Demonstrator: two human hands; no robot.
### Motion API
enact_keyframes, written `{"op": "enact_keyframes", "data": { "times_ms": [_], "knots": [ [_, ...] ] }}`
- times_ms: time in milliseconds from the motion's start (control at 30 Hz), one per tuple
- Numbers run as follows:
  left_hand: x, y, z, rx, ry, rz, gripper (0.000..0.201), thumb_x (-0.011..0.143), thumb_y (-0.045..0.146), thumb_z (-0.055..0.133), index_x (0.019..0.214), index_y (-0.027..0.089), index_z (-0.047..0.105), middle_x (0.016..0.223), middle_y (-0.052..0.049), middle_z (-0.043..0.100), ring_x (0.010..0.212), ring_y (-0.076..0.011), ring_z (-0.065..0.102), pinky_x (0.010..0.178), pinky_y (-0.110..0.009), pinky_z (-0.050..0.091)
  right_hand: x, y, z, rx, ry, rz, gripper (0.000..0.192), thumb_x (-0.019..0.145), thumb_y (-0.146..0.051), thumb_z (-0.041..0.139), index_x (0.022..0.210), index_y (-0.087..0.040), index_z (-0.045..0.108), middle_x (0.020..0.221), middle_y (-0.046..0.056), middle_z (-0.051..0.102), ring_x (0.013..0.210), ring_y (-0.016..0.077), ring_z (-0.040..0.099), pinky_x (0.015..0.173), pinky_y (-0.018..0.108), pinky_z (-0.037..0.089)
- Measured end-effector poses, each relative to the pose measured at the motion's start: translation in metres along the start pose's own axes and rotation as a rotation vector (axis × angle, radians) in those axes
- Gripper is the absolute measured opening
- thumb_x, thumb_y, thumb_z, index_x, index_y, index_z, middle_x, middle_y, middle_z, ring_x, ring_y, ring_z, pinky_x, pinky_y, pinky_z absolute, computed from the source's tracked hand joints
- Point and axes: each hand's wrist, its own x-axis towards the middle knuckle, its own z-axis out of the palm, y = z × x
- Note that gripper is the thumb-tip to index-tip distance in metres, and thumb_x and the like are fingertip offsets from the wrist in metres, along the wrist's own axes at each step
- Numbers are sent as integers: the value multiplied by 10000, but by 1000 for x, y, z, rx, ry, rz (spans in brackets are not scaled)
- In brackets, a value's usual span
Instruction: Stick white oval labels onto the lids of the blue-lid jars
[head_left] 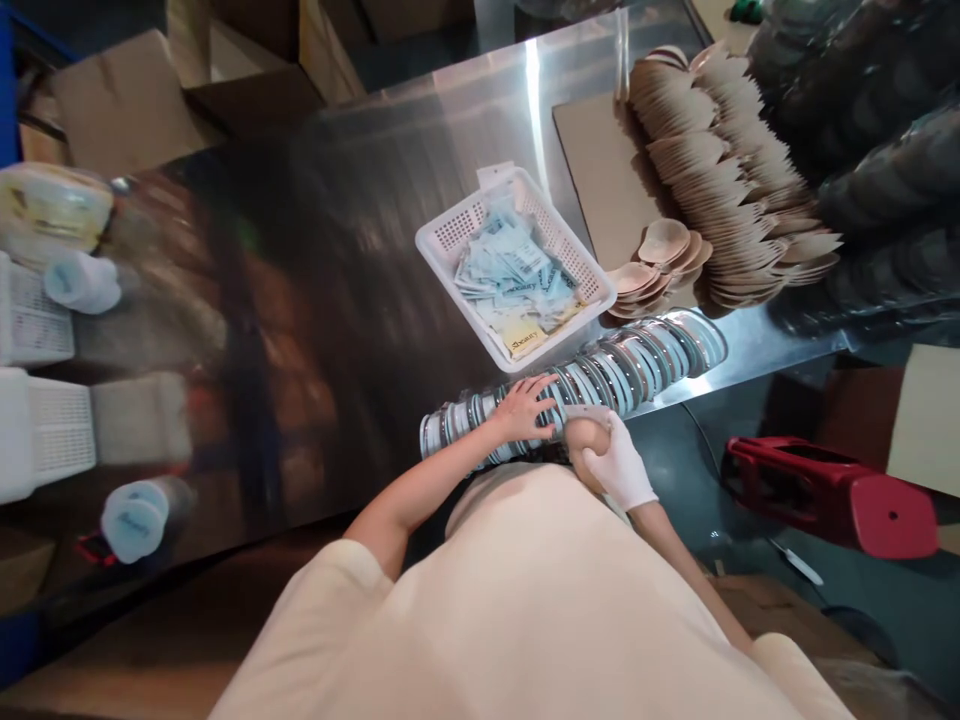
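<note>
Resting flat on a long row of round clear-lidded cases, the bare left hand has its fingers spread across the tops of the cases and closed on nothing. The row lies along the near edge of the shiny metal table, running from just in front of the person's body out to the right, where it ends near the table's corner.

Just beside it, the right hand, in a white glove, is curled around a round beige powder puff, gripping it from the right with the fingers wrapped over it. The puff sits at the near side of the row, touching or almost touching a case there; which of the two I cannot tell.

Behind the row stands a white perforated plastic basket holding a loose heap of small pale blue and yellow sachets. To its right, a few beige puffs lie in a small pile, and behind them a large stack of more puffs fans out over a brown cardboard sheet.

At the far left of the table are white baskets and two blurred white cylindrical containers. A red stool lies on the floor to the right.
</note>
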Motion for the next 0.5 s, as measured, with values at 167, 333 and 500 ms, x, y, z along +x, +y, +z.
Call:
{"op": "enact_keyframes", "data": {
  "times_ms": [167,333,500],
  "knots": [
    [1,-1,-2,-45,27,-4,184,768,333,747,879,186,744,1505,-131,449,1361,-338,444,1152,-488,390,-7,-22,7,-137,77,-13,534,845,-328,611,1369,-249,543,1282,107,632,1037,264,671,824,360,575],
    [0,-9,2,-113,-20,-1,300,739,336,787,996,184,766,1514,-139,401,1360,-359,444,1180,-492,378,43,-61,47,-414,-96,-106,362,923,-162,463,1227,-224,648,1142,141,653,942,252,627,748,331,508],
    [0,-12,3,-152,54,12,232,763,286,769,969,179,763,1560,-129,310,1406,-331,426,1184,-441,395,66,-36,65,-406,54,-319,333,926,-294,532,1216,-169,636,1395,172,551,1366,328,416,1129,520,306]
  ]
}}
